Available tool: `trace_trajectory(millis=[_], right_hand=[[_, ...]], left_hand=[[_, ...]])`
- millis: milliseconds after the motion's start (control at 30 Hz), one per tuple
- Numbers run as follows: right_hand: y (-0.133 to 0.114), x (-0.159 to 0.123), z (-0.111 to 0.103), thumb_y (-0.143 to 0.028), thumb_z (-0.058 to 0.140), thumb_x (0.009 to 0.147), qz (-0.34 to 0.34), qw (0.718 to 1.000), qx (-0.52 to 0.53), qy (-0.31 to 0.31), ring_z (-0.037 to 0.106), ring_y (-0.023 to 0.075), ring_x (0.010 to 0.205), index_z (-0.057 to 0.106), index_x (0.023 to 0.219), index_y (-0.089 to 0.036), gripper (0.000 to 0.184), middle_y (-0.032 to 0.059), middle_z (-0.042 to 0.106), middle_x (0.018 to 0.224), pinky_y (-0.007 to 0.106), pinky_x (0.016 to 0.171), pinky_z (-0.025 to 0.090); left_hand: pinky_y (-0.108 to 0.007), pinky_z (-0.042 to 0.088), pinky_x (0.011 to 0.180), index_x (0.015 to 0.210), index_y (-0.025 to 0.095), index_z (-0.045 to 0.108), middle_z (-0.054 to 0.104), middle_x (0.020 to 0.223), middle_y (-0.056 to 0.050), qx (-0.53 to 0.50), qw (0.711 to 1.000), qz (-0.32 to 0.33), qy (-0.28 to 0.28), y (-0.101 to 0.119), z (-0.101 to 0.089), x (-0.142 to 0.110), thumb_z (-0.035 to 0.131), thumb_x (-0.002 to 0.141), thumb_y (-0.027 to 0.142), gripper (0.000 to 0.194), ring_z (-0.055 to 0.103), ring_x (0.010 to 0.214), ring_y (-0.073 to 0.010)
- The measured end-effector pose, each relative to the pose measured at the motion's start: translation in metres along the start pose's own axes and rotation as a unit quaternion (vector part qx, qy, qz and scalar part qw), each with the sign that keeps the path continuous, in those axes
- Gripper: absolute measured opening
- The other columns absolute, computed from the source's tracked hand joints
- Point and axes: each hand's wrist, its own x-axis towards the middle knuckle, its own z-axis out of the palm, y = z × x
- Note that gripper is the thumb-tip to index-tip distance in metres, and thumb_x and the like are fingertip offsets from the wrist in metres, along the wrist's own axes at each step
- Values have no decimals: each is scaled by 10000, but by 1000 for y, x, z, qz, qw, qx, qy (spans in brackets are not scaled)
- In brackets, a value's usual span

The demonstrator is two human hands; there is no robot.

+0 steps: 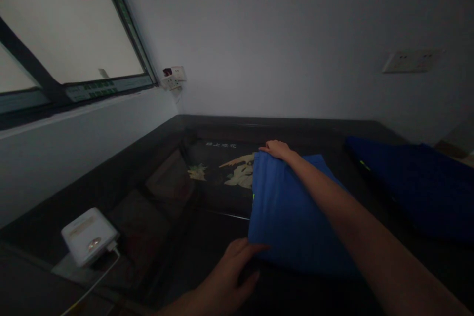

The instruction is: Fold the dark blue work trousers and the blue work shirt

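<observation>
A folded blue garment [289,212] lies on a dark table, partly over a black T-shirt [218,173] with a pale print. My right hand [276,149] reaches across and rests at the garment's far left corner, fingers closed on the cloth edge. At the near left corner, my left hand [233,266] pinches the fabric between thumb and fingers.
A dark blue cloth pile [414,182] lies at the right of the dark table [155,158]. A white power bank [89,237] with a white cable sits at the near left. A window [66,34] and wall sockets [173,78] are at the left; another socket [411,60] is on the back wall.
</observation>
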Motion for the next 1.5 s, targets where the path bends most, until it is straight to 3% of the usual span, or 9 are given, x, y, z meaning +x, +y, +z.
trace_trajectory(millis=[133,433,833,1133,1333,1433,1500], right_hand=[[-10,1,4,-578,381,898,-13,1000,-7,27,617,271,993,622,1058,-199,477,144,658,1087,353,789,455],[-22,0,33,-530,387,915,-14,998,-16,54,638,269,951,602,1059,-190,427,149,678,1023,345,764,456],[-17,4,40,-577,367,900,-14,997,-9,70,626,269,974,604,1064,-189,483,155,675,1045,346,789,440],[-18,-2,42,-497,314,946,-13,993,7,119,576,252,1022,604,1074,-185,444,149,656,1072,333,813,419],[-26,-16,25,-400,255,975,-14,984,26,176,491,268,1098,578,1101,-148,428,174,604,1131,383,911,352],[-33,-21,13,-365,208,982,-11,980,43,195,438,280,1151,551,1141,-147,437,176,560,1192,407,937,330],[-41,-24,10,-326,197,982,-8,980,54,193,431,276,1158,537,1165,-158,420,166,541,1218,405,933,340]], left_hand=[[-370,364,1049,1298,271,472,522,1291,-48,-1,1000,9,-3,-1,1,0,481,805,85,527,451,1216,-198],[-363,386,1036,1307,271,467,519,1270,-65,-18,998,-1,59,-11,5,-9,452,794,48,560,486,1183,-195],[-388,395,1026,1276,255,505,557,1208,-67,52,997,11,53,-10,3,-11,468,741,32,580,466,1174,-220],[-397,413,990,1247,260,515,564,1177,-69,14,997,-47,61,-8,4,-8,475,779,76,505,509,1109,-220],[-358,387,1024,1256,248,493,490,1251,-74,14,996,-42,76,3,-21,-7,497,825,136,446,491,1143,-193],[-358,381,1028,1196,243,536,494,1232,-72,78,992,1,98,16,-37,10,464,868,165,345,478,1160,-189],[-361,385,1023,1162,232,561,520,1211,-71,129,987,53,81,26,-38,29,449,883,175,306,486,1149,-189]])
